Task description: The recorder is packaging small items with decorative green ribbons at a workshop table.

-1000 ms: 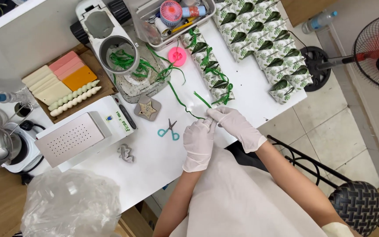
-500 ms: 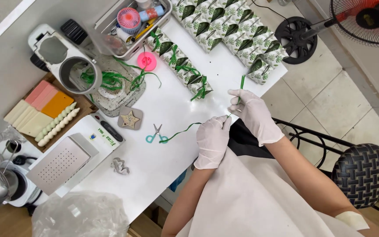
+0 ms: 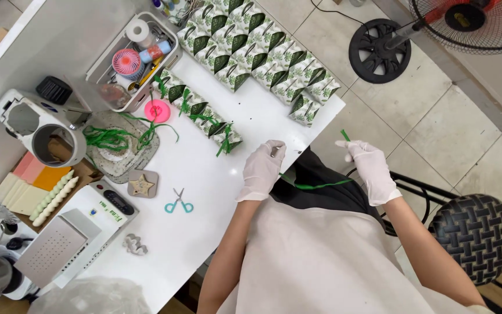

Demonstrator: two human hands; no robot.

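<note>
— Where is the green ribbon [image 3: 315,185] and how is it held?

— It sags in a shallow curve between two gloved hands, over the person's lap just off the white table's [image 3: 204,232] near edge. The left hand [image 3: 261,170] pinches one end at the fingertips, above the table edge; the right hand [image 3: 370,168] is closed on the other end, a short tip sticking up, held out well beyond the table over the tiled floor [image 3: 437,128].

— What lies on the table past the ribbon?

— Away from the ribbon, small teal scissors [image 3: 178,203] lie on the bare top. Farther off, a row of leaf-printed boxes [image 3: 198,110] tied with green bows, and a larger block of the same boxes [image 3: 262,49] untied behind it.

— Any containers?

— A white tray [image 3: 172,55] at the far side holds spools and tape rolls. A speckled dish [image 3: 120,160] carries loose green ribbon strands. A fan's black base [image 3: 379,51] stands on the floor.
</note>
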